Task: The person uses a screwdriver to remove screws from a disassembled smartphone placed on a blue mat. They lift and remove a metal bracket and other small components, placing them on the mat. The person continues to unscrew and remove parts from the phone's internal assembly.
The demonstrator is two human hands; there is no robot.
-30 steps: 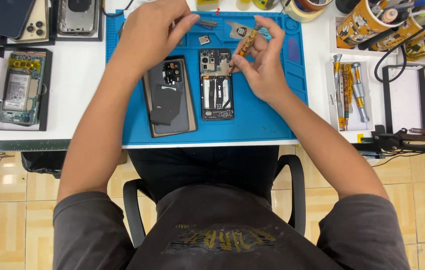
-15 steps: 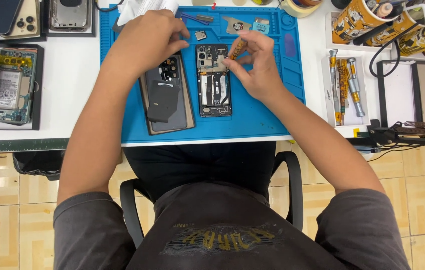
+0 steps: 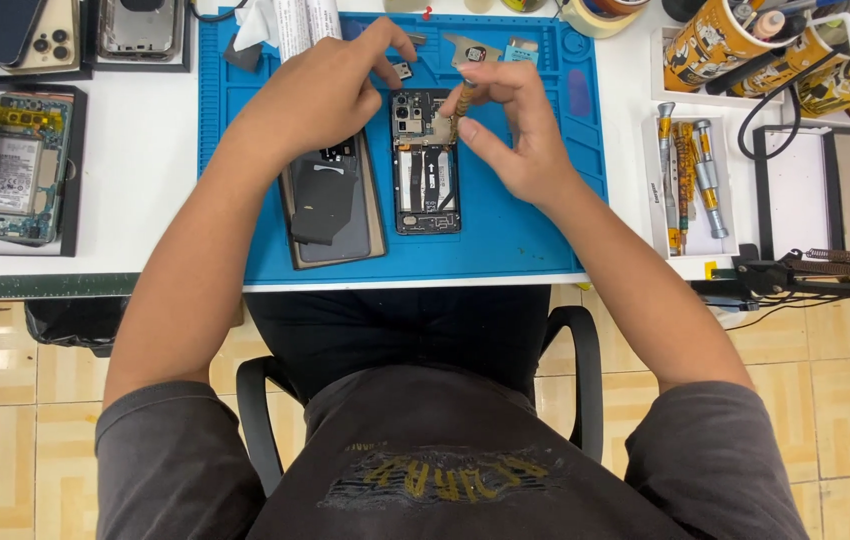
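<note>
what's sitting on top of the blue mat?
On the blue mat: an opened phone, its detached back cover, small loose parts near the far edge. Right hand holds a screwdriver over the phone. Left hand covers the area beneath.

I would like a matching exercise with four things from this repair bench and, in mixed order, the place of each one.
Things:
1. opened phone
2. screwdriver
3. back cover
4. phone in black tray

Places:
A. in the right hand
B. far left on the white table
C. middle of the blue mat
D. on the mat, under the left hand

Pairs: 1-C, 2-A, 3-D, 4-B
</note>
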